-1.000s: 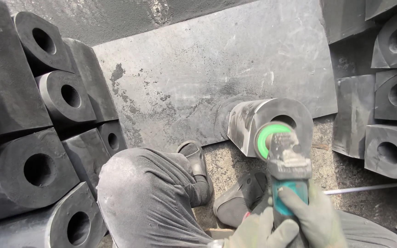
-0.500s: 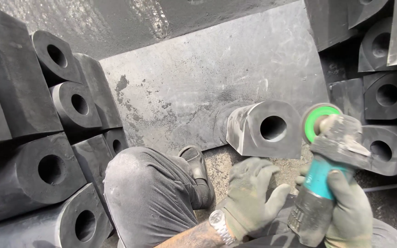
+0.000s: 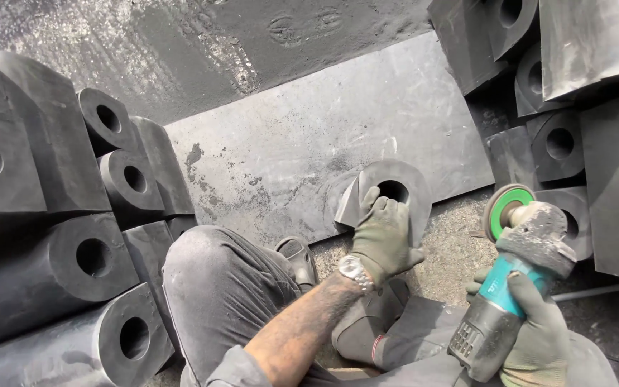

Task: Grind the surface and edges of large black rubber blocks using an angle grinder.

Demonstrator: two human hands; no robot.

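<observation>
Where the view begins at the left, black rubber blocks point(image 3: 73, 251) with round bores lie stacked on their sides beside the person's bent knee point(image 3: 216, 279). At centre, one bored rubber block point(image 3: 388, 188) stands on a dusty grey sheet point(image 3: 288, 150) laid over the floor. The gloved left hand point(image 3: 385, 233) rests on the block's face below the bore, its grip spread, fingers reaching the bore's lower edge. A wristwatch point(image 3: 354, 269) sits on that wrist. Further right, the gloved right hand point(image 3: 535, 330) has its grip wrapped tight round the teal body of an angle grinder point(image 3: 510, 279), raised clear of the block, green-backed disc facing left. More blocks point(image 3: 560, 143) are stacked at the right.
</observation>
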